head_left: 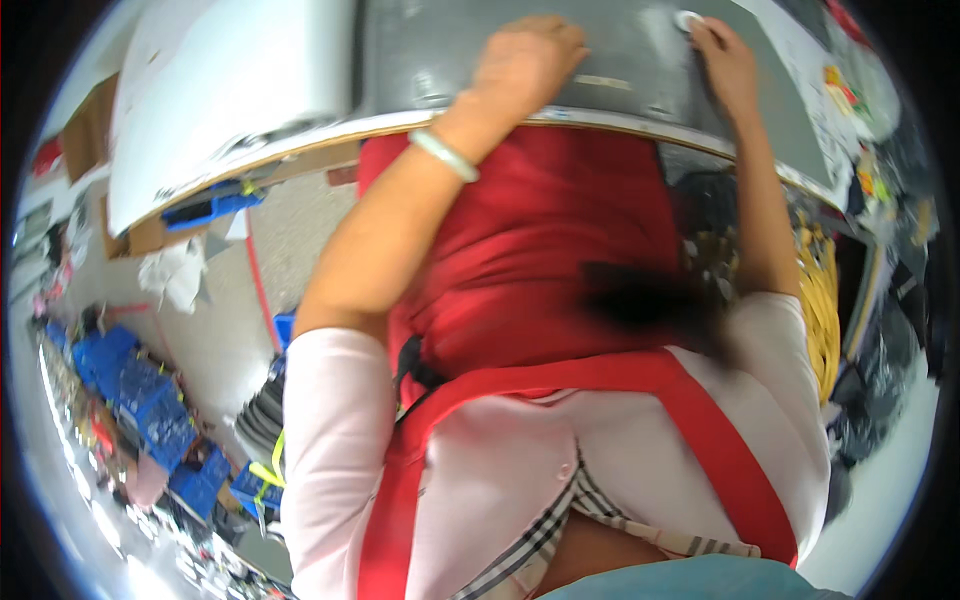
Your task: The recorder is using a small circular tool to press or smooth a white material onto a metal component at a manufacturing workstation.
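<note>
A dark grey, smooth sheet [430,60] lies on the table in front of me, with a small pale mark along its near part. My left hand [530,62], with a pale green bangle [443,155] on its wrist, rests over this sheet. Its fingers are curled closed, and whatever may be in them is hidden. Farther right, my right hand [727,62] pinches a small white round piece [687,19] between thumb and fingers at the sheet's right part. I cannot make out what kind of thing it is.
A large white sheet [230,80] covers the table's left side. The table's curved-looking front edge [590,122] runs before my red apron [530,250]. Blue bins [130,390] stand on the floor at left. Yellow cords [820,310] hang at right near dark plastic bags [880,390].
</note>
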